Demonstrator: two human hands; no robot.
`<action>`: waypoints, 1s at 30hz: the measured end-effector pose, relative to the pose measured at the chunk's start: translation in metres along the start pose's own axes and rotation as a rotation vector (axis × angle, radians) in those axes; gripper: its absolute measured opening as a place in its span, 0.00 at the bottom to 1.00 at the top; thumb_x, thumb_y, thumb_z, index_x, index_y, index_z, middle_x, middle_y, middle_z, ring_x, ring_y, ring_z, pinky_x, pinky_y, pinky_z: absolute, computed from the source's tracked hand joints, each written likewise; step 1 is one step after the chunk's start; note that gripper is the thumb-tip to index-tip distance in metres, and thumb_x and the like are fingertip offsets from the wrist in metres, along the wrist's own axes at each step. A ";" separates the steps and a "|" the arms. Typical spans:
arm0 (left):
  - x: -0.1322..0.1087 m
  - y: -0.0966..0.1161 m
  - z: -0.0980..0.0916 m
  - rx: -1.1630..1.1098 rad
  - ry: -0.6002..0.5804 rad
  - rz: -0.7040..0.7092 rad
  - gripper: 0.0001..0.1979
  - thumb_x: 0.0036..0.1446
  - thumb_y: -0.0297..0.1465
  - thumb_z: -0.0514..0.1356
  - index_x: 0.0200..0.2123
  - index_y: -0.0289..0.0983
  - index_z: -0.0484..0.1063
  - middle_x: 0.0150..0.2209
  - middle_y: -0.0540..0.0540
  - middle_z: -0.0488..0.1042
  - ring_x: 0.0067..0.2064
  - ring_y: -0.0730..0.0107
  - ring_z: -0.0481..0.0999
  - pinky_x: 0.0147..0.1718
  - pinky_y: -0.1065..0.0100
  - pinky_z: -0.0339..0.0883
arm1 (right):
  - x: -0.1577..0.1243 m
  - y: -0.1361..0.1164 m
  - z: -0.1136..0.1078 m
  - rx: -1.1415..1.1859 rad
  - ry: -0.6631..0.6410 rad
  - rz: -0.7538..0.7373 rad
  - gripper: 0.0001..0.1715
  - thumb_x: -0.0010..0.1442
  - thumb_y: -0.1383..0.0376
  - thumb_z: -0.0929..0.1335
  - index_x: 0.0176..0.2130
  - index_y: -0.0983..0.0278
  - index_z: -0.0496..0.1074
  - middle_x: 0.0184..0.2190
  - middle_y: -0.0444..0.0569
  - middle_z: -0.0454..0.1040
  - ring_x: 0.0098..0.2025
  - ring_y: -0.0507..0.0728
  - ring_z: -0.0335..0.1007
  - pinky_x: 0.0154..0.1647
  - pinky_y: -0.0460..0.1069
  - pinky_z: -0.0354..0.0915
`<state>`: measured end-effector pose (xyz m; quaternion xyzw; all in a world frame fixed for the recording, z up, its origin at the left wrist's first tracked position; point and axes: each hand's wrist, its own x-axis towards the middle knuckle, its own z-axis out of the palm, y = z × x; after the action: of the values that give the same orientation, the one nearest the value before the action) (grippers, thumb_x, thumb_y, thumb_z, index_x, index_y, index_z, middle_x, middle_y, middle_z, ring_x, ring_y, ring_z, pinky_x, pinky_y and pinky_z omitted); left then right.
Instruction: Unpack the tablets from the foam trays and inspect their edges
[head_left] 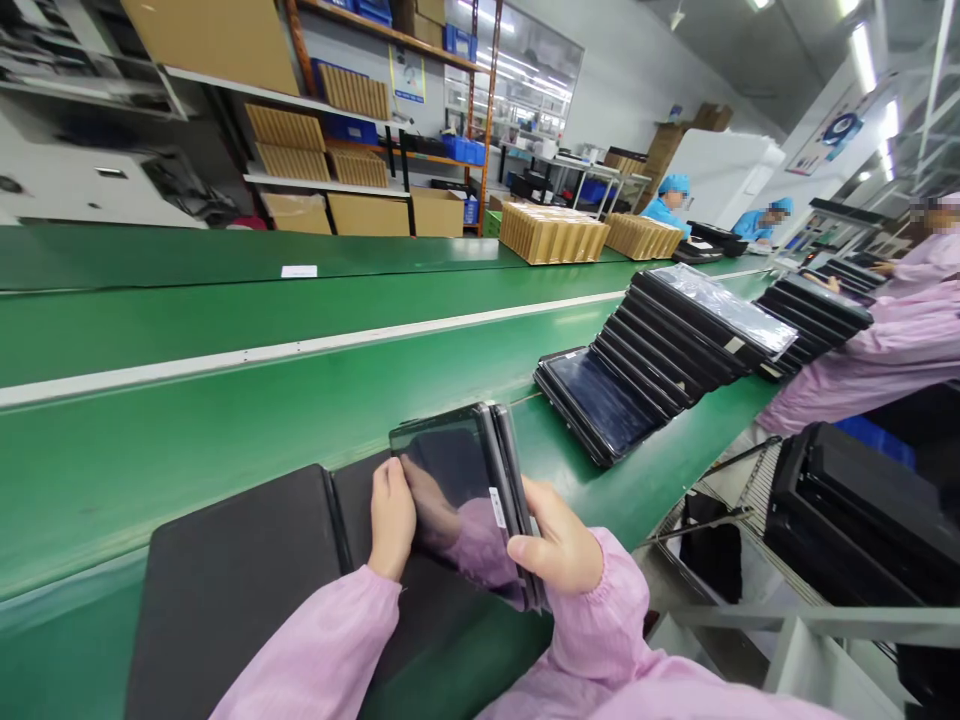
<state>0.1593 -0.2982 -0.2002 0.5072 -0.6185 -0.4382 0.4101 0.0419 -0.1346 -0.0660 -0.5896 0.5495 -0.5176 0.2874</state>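
My left hand (392, 518) is closed on the left edge of glossy black screen panels (457, 470), its thumb side against the front glass. On the opposite edge, my right hand (559, 540) grips them with the thumb in front; its other fingers are partly hidden behind. Two or so panels are held together, tilted up, with a small white label (497, 507) near the right edge. The front glass reflects my left arm. Beneath and to the left lie flat black pads (240, 570) on the green work surface (315, 420).
A slanted row of several black panels (660, 340) lies to the right, a clear plastic sheet (720, 300) on top. Cardboard divider trays (551, 232) stand behind. Black trays (862, 510) rest on a wire rack at lower right. A co-worker's pink sleeve (877, 330) is beyond.
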 end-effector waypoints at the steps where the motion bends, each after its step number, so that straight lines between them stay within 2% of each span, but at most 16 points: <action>1: -0.001 0.006 -0.002 0.019 0.050 0.046 0.25 0.63 0.43 0.49 0.53 0.33 0.70 0.51 0.31 0.74 0.56 0.47 0.74 0.58 0.46 0.68 | 0.000 -0.001 0.000 -0.024 -0.005 -0.004 0.35 0.60 0.36 0.60 0.39 0.64 0.70 0.28 0.44 0.65 0.29 0.55 0.58 0.32 0.49 0.62; 2: -0.002 0.015 -0.004 0.034 0.093 0.117 0.25 0.62 0.42 0.51 0.57 0.34 0.67 0.56 0.31 0.70 0.60 0.48 0.71 0.62 0.47 0.63 | 0.000 -0.001 0.000 -0.047 -0.004 -0.003 0.34 0.61 0.36 0.60 0.38 0.64 0.69 0.29 0.45 0.65 0.30 0.55 0.58 0.32 0.49 0.62; 4: -0.003 0.041 -0.008 0.045 0.119 0.354 0.27 0.63 0.41 0.53 0.62 0.37 0.63 0.62 0.33 0.64 0.66 0.51 0.63 0.67 0.49 0.55 | 0.002 -0.002 -0.001 -0.062 0.005 0.009 0.33 0.61 0.38 0.60 0.37 0.63 0.69 0.29 0.45 0.66 0.31 0.56 0.60 0.35 0.50 0.63; 7: 0.001 0.092 -0.011 0.015 -0.004 0.696 0.25 0.65 0.41 0.51 0.62 0.39 0.62 0.63 0.36 0.66 0.67 0.54 0.63 0.67 0.50 0.54 | 0.009 -0.003 -0.003 0.010 -0.005 0.042 0.29 0.60 0.41 0.62 0.40 0.63 0.71 0.31 0.46 0.69 0.34 0.58 0.64 0.39 0.52 0.65; 9: 0.004 0.123 -0.011 -0.015 -0.156 0.769 0.22 0.64 0.42 0.48 0.56 0.39 0.68 0.55 0.39 0.75 0.59 0.55 0.72 0.61 0.53 0.63 | 0.015 -0.002 -0.005 0.076 -0.010 0.065 0.25 0.58 0.46 0.65 0.42 0.63 0.72 0.34 0.47 0.71 0.38 0.60 0.67 0.44 0.54 0.67; 10: 0.006 0.136 -0.010 -0.026 -0.226 0.754 0.20 0.64 0.41 0.47 0.49 0.39 0.72 0.48 0.41 0.79 0.52 0.57 0.77 0.54 0.56 0.68 | 0.018 -0.001 -0.006 0.113 -0.002 0.069 0.23 0.56 0.48 0.66 0.43 0.62 0.72 0.36 0.48 0.72 0.41 0.61 0.68 0.48 0.55 0.66; 12: 0.009 0.153 -0.008 -0.023 -0.275 0.691 0.17 0.62 0.41 0.47 0.37 0.39 0.73 0.34 0.45 0.80 0.38 0.61 0.79 0.40 0.61 0.71 | 0.022 0.003 -0.006 0.205 0.028 0.074 0.23 0.53 0.53 0.66 0.46 0.62 0.72 0.43 0.50 0.73 0.49 0.64 0.68 0.57 0.58 0.62; 15: 0.010 0.160 -0.005 0.011 -0.207 0.622 0.15 0.58 0.43 0.48 0.29 0.41 0.68 0.26 0.47 0.76 0.30 0.62 0.75 0.32 0.63 0.66 | 0.023 0.009 -0.003 0.414 0.041 0.144 0.26 0.49 0.55 0.65 0.46 0.62 0.73 0.45 0.52 0.75 0.54 0.67 0.68 0.60 0.60 0.61; 20: 0.008 0.159 0.000 0.033 -0.171 0.605 0.14 0.55 0.42 0.48 0.28 0.42 0.66 0.26 0.47 0.75 0.31 0.62 0.74 0.32 0.64 0.64 | 0.020 0.009 0.002 0.684 0.097 0.347 0.27 0.44 0.56 0.65 0.43 0.63 0.74 0.41 0.53 0.79 0.49 0.66 0.73 0.52 0.58 0.67; 25: 0.009 0.160 0.001 0.041 -0.151 0.589 0.13 0.53 0.43 0.49 0.26 0.42 0.66 0.24 0.48 0.73 0.29 0.63 0.73 0.29 0.65 0.61 | 0.022 0.007 0.000 0.778 0.089 0.393 0.26 0.42 0.58 0.66 0.42 0.64 0.74 0.42 0.54 0.80 0.47 0.65 0.74 0.47 0.56 0.69; 30: 0.013 0.159 0.000 0.015 -0.136 0.566 0.13 0.53 0.42 0.50 0.25 0.42 0.66 0.22 0.49 0.73 0.27 0.65 0.72 0.27 0.67 0.60 | 0.023 0.010 0.000 0.693 0.110 0.384 0.26 0.47 0.54 0.69 0.45 0.64 0.74 0.42 0.52 0.80 0.48 0.64 0.74 0.52 0.56 0.67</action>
<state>0.1151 -0.2947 -0.0469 0.2868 -0.7648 -0.3346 0.4699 0.0351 -0.1588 -0.0686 -0.3156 0.4571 -0.6399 0.5309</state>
